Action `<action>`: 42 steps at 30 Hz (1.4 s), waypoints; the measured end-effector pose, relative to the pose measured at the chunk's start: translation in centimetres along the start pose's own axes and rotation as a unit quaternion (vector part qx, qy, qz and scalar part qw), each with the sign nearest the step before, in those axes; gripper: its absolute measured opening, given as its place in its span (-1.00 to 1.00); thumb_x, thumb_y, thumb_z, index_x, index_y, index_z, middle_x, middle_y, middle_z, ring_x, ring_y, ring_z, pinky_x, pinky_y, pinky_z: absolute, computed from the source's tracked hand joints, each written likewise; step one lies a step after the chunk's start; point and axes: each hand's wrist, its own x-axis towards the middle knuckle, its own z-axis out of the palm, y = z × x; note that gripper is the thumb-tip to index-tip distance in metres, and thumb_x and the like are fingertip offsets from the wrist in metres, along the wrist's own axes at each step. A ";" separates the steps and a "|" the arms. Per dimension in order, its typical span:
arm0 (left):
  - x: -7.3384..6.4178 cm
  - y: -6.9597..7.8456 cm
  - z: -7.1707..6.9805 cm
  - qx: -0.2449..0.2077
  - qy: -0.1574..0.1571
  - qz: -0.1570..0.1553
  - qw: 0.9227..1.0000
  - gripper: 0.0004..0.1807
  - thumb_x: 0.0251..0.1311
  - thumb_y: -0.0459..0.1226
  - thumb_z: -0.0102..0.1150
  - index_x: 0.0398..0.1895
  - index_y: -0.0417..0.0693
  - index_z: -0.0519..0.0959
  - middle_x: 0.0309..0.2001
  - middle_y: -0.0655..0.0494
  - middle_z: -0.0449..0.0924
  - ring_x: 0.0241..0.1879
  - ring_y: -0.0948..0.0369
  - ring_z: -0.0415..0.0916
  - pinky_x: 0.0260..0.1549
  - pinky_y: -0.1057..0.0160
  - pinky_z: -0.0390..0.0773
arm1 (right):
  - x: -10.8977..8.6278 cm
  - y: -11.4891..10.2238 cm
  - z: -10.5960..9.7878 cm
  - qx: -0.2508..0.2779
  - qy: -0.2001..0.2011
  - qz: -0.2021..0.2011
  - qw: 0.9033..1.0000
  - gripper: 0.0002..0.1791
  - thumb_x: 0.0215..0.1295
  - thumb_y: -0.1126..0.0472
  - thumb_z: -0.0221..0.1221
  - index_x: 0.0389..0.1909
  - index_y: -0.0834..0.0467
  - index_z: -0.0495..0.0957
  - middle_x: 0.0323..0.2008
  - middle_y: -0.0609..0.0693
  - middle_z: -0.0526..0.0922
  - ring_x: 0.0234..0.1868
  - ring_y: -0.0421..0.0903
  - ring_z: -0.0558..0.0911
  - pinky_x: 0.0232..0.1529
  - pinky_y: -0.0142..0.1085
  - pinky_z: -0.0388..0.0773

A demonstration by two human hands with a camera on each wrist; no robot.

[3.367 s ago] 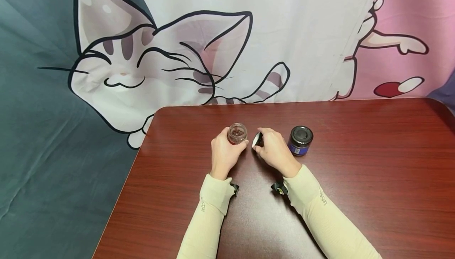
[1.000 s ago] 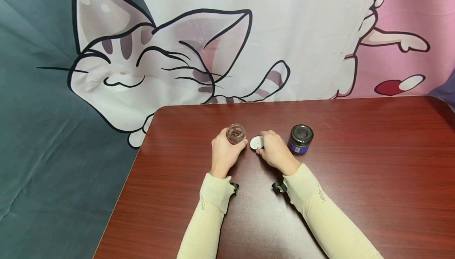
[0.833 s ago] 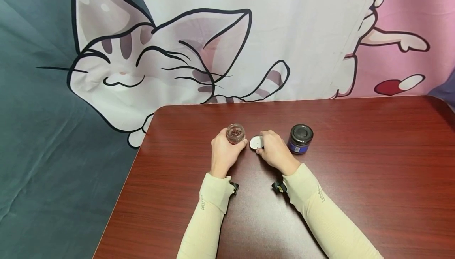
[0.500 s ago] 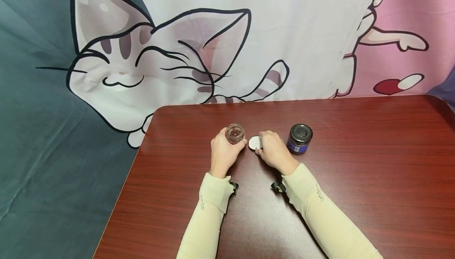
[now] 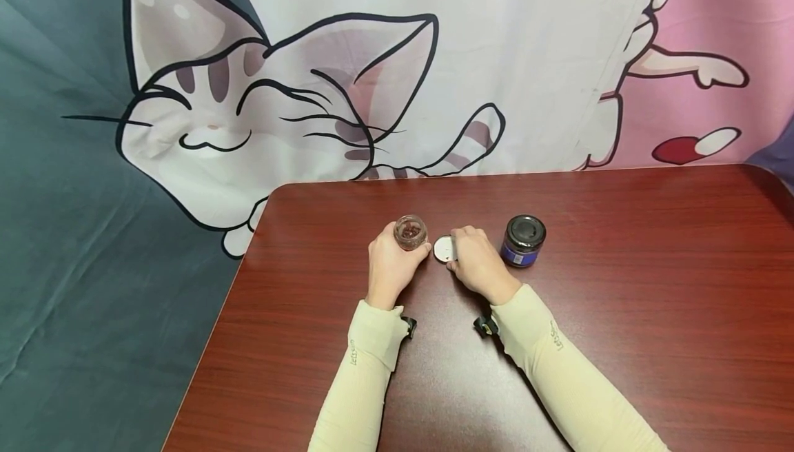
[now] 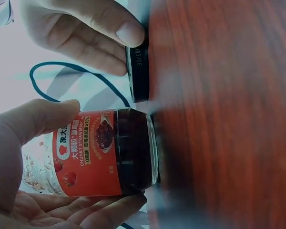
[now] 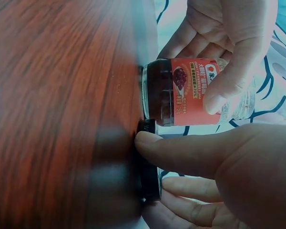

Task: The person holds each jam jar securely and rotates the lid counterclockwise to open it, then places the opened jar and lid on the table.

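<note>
On the table (image 5: 595,314) stands an upright glass strawberry jam jar (image 6: 88,157) with a red label, its mouth uncovered in the head view. My left hand (image 5: 392,267) wraps round it, thumb on one side and fingers on the other. Just right of the jar, a black jar lid (image 6: 139,76) lies flat, its white inside facing up. My right hand (image 5: 480,262) holds the lid by its rim, with the thumb (image 7: 150,138) on the near side and fingers behind. Part of the lid is hidden beneath that hand in the head view.
A second, dark jar (image 5: 524,240) with a black lid and blue label stands right of my right hand. Behind the table's far edge hangs a curtain (image 5: 546,59) printed with cartoon cats.
The lid, tilted on its edge in my right hand in the oldest frame, now lies flat with its inside up. My left hand and the jam jar stay nearly in place.
</note>
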 end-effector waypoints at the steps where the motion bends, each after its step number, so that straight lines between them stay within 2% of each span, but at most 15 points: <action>1: 0.0 0.0 0.0 0.000 0.000 -0.001 1.000 -0.43 -0.22 -0.03 0.41 -0.11 -0.11 0.53 -0.26 0.07 0.62 -0.17 0.01 0.54 -0.16 0.04 0.47 | 0.0 0.0 0.0 0.000 0.001 -0.001 1.000 -0.41 -0.03 0.27 0.35 0.04 0.42 0.41 -0.05 0.30 0.48 -0.02 0.22 0.44 -0.01 -0.02 0.39; 14: 0.1 0.1 0.0 0.006 0.001 -0.012 1.000 -0.45 -0.25 -0.02 0.40 -0.14 -0.07 0.54 -0.29 0.10 0.62 -0.19 0.05 0.56 -0.20 0.08 0.50 | 0.0 0.4 0.3 0.007 0.020 -0.018 1.000 -0.48 -0.10 0.30 0.36 -0.06 0.37 0.46 -0.10 0.27 0.47 -0.07 0.21 0.44 -0.04 -0.02 0.37; 23: 0.0 0.2 -0.2 -0.002 -0.008 -0.030 1.000 -0.39 -0.25 -0.01 0.42 -0.08 -0.08 0.51 -0.23 0.08 0.62 -0.13 0.03 0.53 -0.15 0.07 0.47 | 0.0 0.4 0.1 0.026 0.004 -0.008 1.000 -0.25 -0.10 0.32 0.37 0.17 0.38 0.30 0.03 0.31 0.43 0.04 0.23 0.39 0.08 -0.02 0.32; 28: 0.0 0.1 -0.2 -0.003 -0.012 -0.015 1.000 -0.35 -0.27 0.00 0.43 -0.06 -0.09 0.50 -0.21 0.09 0.60 -0.12 0.06 0.53 -0.13 0.08 0.47 | -0.1 0.4 0.0 0.030 0.001 -0.009 0.999 -0.22 -0.13 0.33 0.38 0.19 0.35 0.28 0.04 0.31 0.42 0.06 0.24 0.39 0.07 0.00 0.32; 31: 0.0 0.0 -0.1 0.001 -0.017 -0.004 1.000 -0.29 -0.29 0.01 0.44 0.00 -0.08 0.47 -0.16 0.09 0.58 -0.09 0.07 0.52 -0.10 0.07 0.45 | -0.2 0.3 -0.1 0.032 -0.001 -0.003 0.999 -0.22 -0.12 0.33 0.37 0.20 0.32 0.27 0.05 0.30 0.41 0.06 0.22 0.38 0.05 0.00 0.34; 35: -0.1 0.1 -0.2 -0.001 -0.019 -0.005 1.000 -0.14 -0.32 0.03 0.46 0.14 -0.08 0.37 -0.02 0.05 0.51 -0.01 0.06 0.46 -0.03 0.06 0.41 | -0.3 0.1 -0.4 0.028 0.007 -0.004 1.000 -0.19 -0.12 0.33 0.37 0.23 0.30 0.26 0.08 0.27 0.38 0.10 0.21 0.35 0.06 -0.01 0.35; 42: -0.1 0.3 -0.5 -0.012 -0.021 -0.005 1.000 0.10 -0.32 0.06 0.46 0.37 0.01 0.13 0.25 0.00 0.26 0.17 0.03 0.30 0.08 0.02 0.34 | -0.5 -0.3 -1.2 0.011 0.037 -0.034 0.999 -0.22 -0.12 0.32 0.35 0.21 0.31 0.29 0.15 0.23 0.36 0.16 0.20 0.32 0.12 -0.03 0.33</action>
